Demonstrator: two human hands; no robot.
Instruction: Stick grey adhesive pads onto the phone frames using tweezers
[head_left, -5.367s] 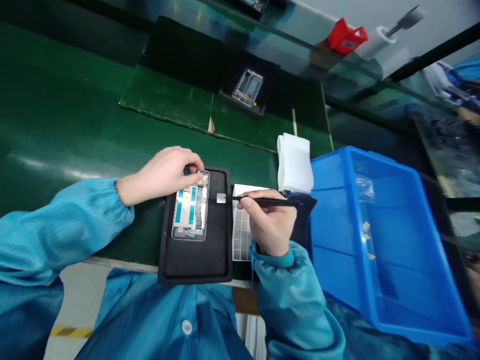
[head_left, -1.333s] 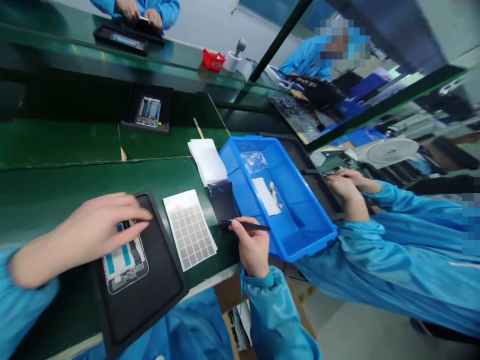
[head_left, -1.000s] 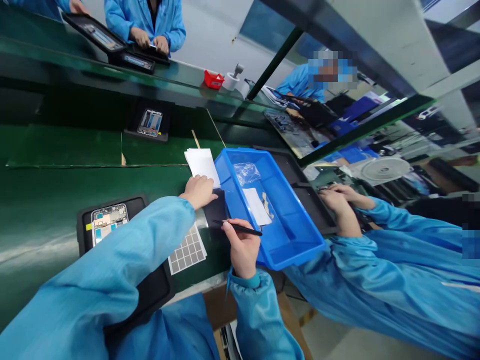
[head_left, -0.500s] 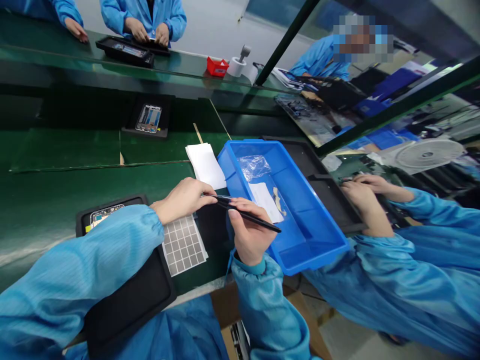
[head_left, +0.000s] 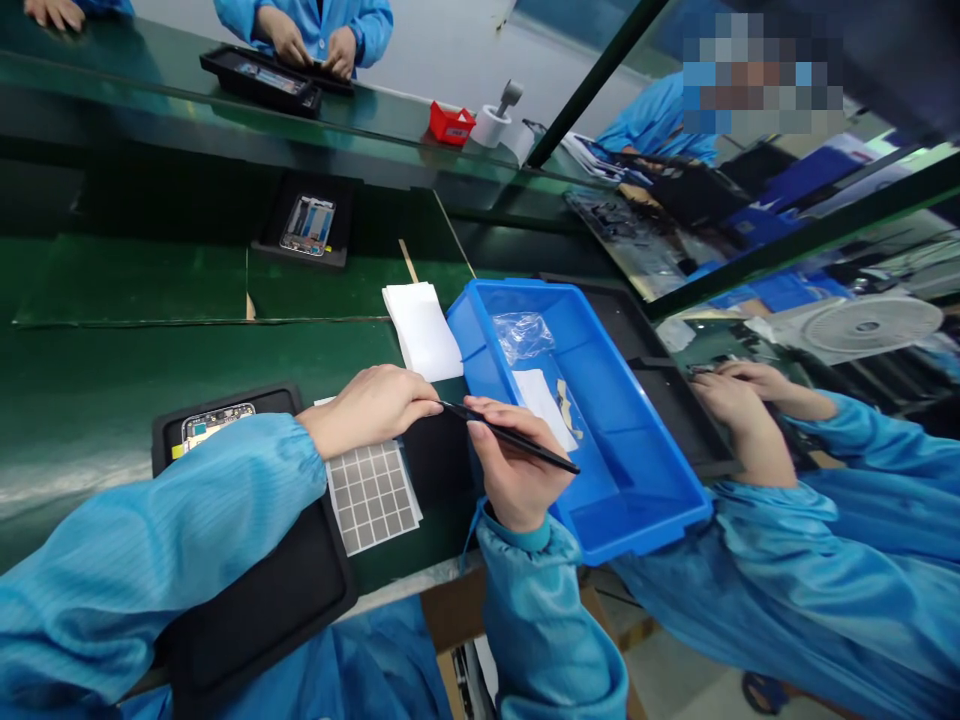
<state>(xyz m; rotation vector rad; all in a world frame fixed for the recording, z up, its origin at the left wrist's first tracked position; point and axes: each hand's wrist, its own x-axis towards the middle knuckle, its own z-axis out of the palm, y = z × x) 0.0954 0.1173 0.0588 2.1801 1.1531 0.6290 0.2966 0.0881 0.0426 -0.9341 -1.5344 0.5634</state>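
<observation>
My right hand [head_left: 521,478] is closed around a pair of black tweezers [head_left: 541,452], held like a pen with the tip pointing left. My left hand [head_left: 375,408] is pinched at the tweezers' tip; whatever lies between its fingertips is hidden. Just below that hand lies a sheet of grey square stickers [head_left: 373,497] on white backing. Left of it, partly behind my sleeve, a phone frame [head_left: 219,424] with a circuit board rests in a black tray [head_left: 166,432]. Another black tray [head_left: 277,600] is under my left forearm.
A blue bin [head_left: 641,515] stands right of my hands, holding clear plastic and white paper. White sheets [head_left: 424,335] are stacked beside it. Farther back is another phone frame [head_left: 309,225] in a tray. A co-worker's hands [head_left: 739,400] are at the right.
The view has shifted slightly, moving most things right. My hands stay together, and less of the tweezers' tip shows by my left fingers. Across the bench, a co-worker's hand at far left has drawn back.
</observation>
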